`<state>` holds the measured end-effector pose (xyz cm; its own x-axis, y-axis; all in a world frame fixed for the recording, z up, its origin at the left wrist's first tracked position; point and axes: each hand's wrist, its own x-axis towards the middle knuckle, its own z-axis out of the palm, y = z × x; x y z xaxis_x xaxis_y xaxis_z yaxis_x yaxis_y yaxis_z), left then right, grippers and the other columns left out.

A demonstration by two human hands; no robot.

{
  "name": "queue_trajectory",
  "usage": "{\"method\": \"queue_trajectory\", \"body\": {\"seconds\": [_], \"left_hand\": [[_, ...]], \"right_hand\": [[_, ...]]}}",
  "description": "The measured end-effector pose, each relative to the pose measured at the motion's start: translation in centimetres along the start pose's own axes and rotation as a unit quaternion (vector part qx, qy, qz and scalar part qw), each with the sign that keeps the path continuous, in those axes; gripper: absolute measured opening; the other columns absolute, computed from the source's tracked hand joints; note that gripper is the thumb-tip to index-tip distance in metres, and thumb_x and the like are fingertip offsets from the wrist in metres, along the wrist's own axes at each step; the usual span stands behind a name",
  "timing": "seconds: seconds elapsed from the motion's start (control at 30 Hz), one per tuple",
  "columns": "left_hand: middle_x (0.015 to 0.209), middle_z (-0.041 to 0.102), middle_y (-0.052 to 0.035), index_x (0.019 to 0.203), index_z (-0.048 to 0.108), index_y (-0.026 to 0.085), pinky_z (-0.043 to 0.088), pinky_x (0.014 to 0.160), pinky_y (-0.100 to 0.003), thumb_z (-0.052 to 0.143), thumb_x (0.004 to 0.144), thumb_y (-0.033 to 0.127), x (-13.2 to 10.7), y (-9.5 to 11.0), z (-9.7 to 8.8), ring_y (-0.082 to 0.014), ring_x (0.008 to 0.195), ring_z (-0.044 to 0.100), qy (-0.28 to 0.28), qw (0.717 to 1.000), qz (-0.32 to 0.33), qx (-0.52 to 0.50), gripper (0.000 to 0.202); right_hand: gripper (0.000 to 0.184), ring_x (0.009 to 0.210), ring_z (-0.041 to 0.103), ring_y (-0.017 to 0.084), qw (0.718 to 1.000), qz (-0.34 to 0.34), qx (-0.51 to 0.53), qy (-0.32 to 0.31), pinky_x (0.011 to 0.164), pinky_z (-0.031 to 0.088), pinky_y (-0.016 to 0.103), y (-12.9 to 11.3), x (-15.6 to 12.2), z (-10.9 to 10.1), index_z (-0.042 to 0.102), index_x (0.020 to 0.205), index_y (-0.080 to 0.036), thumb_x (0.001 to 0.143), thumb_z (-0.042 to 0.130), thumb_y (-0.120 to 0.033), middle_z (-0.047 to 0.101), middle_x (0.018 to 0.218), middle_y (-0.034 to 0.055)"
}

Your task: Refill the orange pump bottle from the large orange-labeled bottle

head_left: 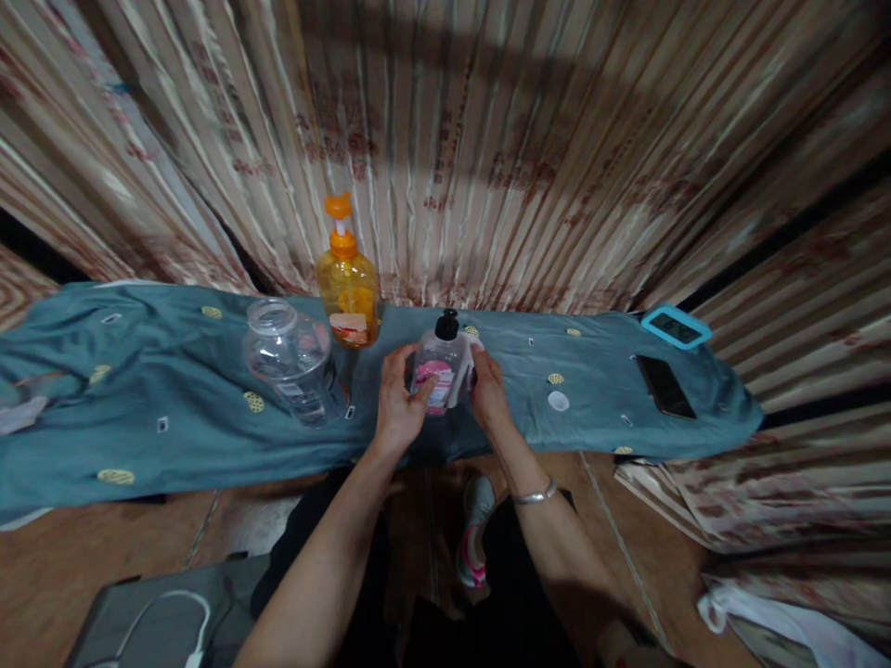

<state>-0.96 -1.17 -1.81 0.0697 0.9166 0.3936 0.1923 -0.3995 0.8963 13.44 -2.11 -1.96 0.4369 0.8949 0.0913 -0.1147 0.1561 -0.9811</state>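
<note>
Upright between my hands is a clear bottle (451, 348) with a black top and a pink label. My left hand (400, 405) grips its left side, the thumb lying across the label. On the other side my right hand (488, 388) is closed on a white tissue or cloth (462, 373) pressed against the bottle; its exact kind is unclear. To the left stands an orange pump bottle (356, 301) with yellow-orange contents. Nearer me, a large clear plastic jar (296, 362) has an uncovered mouth and leans in view.
A teal patterned cloth (195, 371) covers the narrow table. Toward the right are a round white lid (558, 401), a black phone (666, 386) and a blue-framed digital clock (677, 326). A pleated curtain (473, 167) hangs behind. Crumpled white material (24, 415) lies far left.
</note>
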Motion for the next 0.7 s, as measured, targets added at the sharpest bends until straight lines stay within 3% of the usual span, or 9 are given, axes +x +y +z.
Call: {"method": "queue_trajectory", "body": {"seconds": [0.13,0.27,0.5,0.7], "left_hand": [[0.135,0.058,-0.0125,0.136,0.053,0.022,0.046,0.113,-0.048,0.071,0.084,0.03,-0.3,-0.1,0.4,-0.0295,0.131,0.055,-0.018,0.999,0.022,0.033,0.056],[0.14,0.053,-0.0171,0.146,0.042,0.017,0.04,0.118,-0.055,0.083,0.069,0.032,-0.5,0.1,1.2,-0.0357,0.136,0.049,-0.012,0.997,0.026,0.074,0.088],[0.142,0.052,-0.016,0.146,0.04,0.019,0.038,0.118,-0.056,0.087,0.064,0.033,-0.4,0.3,1.8,-0.0362,0.135,0.049,0.005,0.998,-0.008,0.068,0.096],[0.139,0.052,-0.0154,0.147,0.041,0.017,0.041,0.116,-0.052,0.089,0.064,0.033,0.1,0.4,1.5,-0.034,0.134,0.051,0.006,0.999,-0.025,0.046,0.097]], "right_hand": [[0.039,0.072,0.056,0.012,0.999,-0.046,-0.014,-0.01,0.072,0.05,0.03,-2.8,-0.9,0.5,0.062,0.089,-0.018,0.093,0.06,-0.057,0.06,0.081,-0.002],[0.04,0.076,0.059,0.013,0.997,-0.054,-0.02,-0.049,0.077,0.051,0.033,-3.6,-1.4,1.1,0.065,0.095,-0.018,0.093,0.06,-0.058,0.063,0.084,-0.0008],[0.046,0.102,0.066,0.019,0.998,0.002,0.019,-0.061,0.098,0.051,0.045,0.0,0.6,0.8,0.066,0.108,-0.018,0.096,0.054,-0.061,0.07,0.109,0.0063],[0.041,0.092,0.068,0.017,0.993,0.071,0.01,-0.098,0.091,0.055,0.04,3.3,0.4,0.2,0.067,0.099,-0.016,0.099,0.053,-0.055,0.069,0.097,0.0028]]}}
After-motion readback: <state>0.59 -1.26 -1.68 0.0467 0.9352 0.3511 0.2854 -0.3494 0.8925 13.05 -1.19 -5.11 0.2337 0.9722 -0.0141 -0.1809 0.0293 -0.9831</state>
